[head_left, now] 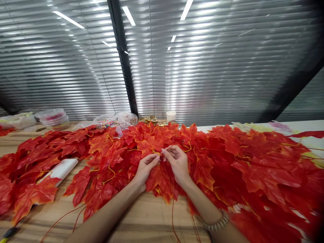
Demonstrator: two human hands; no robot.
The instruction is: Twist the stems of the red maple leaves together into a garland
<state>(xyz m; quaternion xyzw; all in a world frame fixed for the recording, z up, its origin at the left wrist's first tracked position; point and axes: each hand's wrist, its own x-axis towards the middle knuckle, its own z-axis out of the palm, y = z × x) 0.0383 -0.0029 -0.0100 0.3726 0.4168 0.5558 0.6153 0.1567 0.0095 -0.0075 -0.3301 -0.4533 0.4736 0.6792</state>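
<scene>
A wide heap of red and orange artificial maple leaves covers the wooden table. My left hand and my right hand meet over the middle of the heap. Both pinch with thumb and fingertips at the thin yellow stem of an orange leaf lying just beyond them. A red string runs from under my hands toward the near table edge. A beaded bracelet sits on my right wrist.
A white flat box lies among the leaves at left. Clear plastic tubs and bags with small coloured bits stand at the back left, with a white cup behind the heap. Closed blinds fill the background.
</scene>
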